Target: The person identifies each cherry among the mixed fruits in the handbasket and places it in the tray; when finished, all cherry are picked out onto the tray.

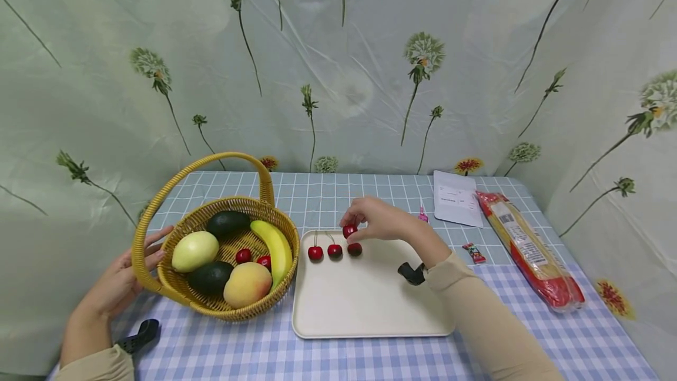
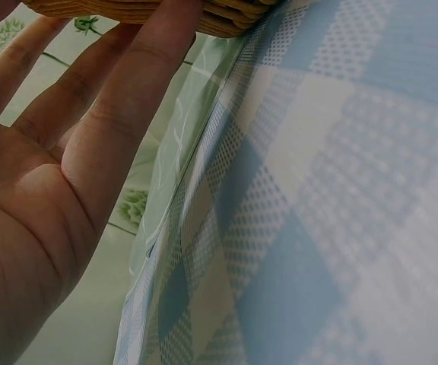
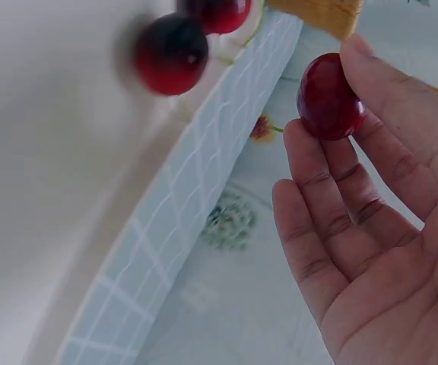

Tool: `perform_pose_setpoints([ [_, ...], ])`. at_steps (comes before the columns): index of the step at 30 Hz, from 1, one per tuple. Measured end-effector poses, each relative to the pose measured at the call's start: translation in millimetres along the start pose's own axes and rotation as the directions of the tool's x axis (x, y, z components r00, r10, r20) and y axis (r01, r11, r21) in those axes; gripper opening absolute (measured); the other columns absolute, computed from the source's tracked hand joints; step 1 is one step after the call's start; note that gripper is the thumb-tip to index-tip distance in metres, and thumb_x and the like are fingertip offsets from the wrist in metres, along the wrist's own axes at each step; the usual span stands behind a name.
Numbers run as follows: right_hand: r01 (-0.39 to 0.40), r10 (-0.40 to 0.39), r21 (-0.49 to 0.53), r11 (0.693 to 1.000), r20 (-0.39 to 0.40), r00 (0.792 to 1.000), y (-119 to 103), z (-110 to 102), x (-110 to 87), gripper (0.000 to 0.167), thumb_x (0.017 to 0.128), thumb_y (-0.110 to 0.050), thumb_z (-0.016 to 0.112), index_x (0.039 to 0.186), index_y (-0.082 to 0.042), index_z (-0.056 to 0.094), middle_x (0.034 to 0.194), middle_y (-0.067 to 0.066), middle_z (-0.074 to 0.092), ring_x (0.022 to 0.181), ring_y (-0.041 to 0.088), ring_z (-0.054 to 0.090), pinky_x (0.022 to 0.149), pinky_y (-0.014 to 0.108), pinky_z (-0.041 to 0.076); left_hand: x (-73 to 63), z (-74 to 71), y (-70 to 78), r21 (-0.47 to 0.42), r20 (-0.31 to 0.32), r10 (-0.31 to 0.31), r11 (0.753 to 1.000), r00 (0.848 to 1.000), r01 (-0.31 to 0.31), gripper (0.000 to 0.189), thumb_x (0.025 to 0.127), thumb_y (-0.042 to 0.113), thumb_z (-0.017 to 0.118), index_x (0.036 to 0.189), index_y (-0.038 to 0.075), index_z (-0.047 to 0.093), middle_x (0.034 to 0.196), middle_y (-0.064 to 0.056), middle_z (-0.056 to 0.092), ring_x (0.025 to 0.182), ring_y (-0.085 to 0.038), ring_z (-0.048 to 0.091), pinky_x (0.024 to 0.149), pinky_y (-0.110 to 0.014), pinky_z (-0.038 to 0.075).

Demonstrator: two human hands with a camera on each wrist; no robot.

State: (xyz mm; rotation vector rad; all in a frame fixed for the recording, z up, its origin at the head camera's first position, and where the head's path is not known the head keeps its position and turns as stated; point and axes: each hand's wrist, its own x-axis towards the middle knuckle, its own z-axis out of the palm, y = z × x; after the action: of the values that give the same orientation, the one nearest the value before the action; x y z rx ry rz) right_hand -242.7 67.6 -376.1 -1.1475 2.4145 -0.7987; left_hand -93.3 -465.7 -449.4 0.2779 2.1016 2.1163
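Note:
My right hand (image 1: 378, 220) pinches a dark red cherry (image 3: 330, 96) between thumb and fingertips, over the far part of a cream tray (image 1: 365, 304). Below it on the tray is one cherry (image 1: 354, 249), beside two others with stems, a middle cherry (image 1: 335, 251) and a left cherry (image 1: 315, 253). My left hand (image 1: 119, 284) has its fingers extended against the left side of a yellow wicker basket (image 1: 238, 314). Inside the basket lie two cherries, a banana (image 1: 275, 249), a peach (image 1: 247, 285), a pale green-yellow fruit (image 1: 195, 251) and two dark green avocados.
Right of the tray lie a small wrapped candy (image 1: 474, 253), a white paper packet (image 1: 456, 200) and a long red-and-yellow package (image 1: 530, 250). The basket's tall handle (image 1: 206, 160) arches over its left and far side. A floral curtain (image 1: 349, 63) hangs behind the table.

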Motion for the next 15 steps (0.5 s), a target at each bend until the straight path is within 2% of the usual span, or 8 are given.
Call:
perform_pose_setpoints([
  [5, -0.049, 0.050, 0.009, 0.999, -0.032, 0.998, 14.4, 2.9, -16.0, 0.030, 0.093, -0.016, 0.086, 0.119, -0.004, 0.079, 0.107, 0.002, 0.071, 0.099, 0.011, 0.070, 0.103, 0.043, 0.058, -0.2, -0.2, -0.4, -0.032, 0.029, 0.023, 0.999, 0.999, -0.022, 0.058, 0.115, -0.002, 0.036, 0.166, 0.023, 0.044, 0.146, 0.021, 0.065, 0.125, 0.002, 0.066, 0.087, -0.029, 0.064],
  [10, -0.101, 0.102, 0.033, 0.994, -0.043, 0.994, 26.0, 7.5, -26.8, 0.029, 0.091, -0.015, 0.087, 0.118, -0.005, 0.080, 0.104, 0.002, 0.070, 0.095, 0.012, 0.066, 0.090, 0.032, 0.057, -0.3, -0.6, -0.7, -0.057, 0.065, 0.041, 0.998, 0.997, -0.038, 0.059, 0.114, -0.004, 0.033, 0.166, 0.023, 0.044, 0.146, 0.018, 0.065, 0.124, -0.002, 0.068, 0.086, -0.033, 0.065],
  [15, -0.145, 0.148, 0.065, 0.987, -0.051, 0.988, 35.5, 13.8, -34.7, 0.029, 0.088, -0.015, 0.090, 0.115, -0.006, 0.080, 0.103, 0.001, 0.071, 0.094, 0.015, 0.063, 0.081, 0.025, 0.053, -0.6, -1.0, -1.4, -0.048, 0.053, 0.033, 0.998, 0.998, -0.031, 0.059, 0.114, -0.003, 0.035, 0.166, 0.024, 0.044, 0.146, 0.019, 0.065, 0.124, -0.001, 0.068, 0.086, -0.032, 0.065],
])
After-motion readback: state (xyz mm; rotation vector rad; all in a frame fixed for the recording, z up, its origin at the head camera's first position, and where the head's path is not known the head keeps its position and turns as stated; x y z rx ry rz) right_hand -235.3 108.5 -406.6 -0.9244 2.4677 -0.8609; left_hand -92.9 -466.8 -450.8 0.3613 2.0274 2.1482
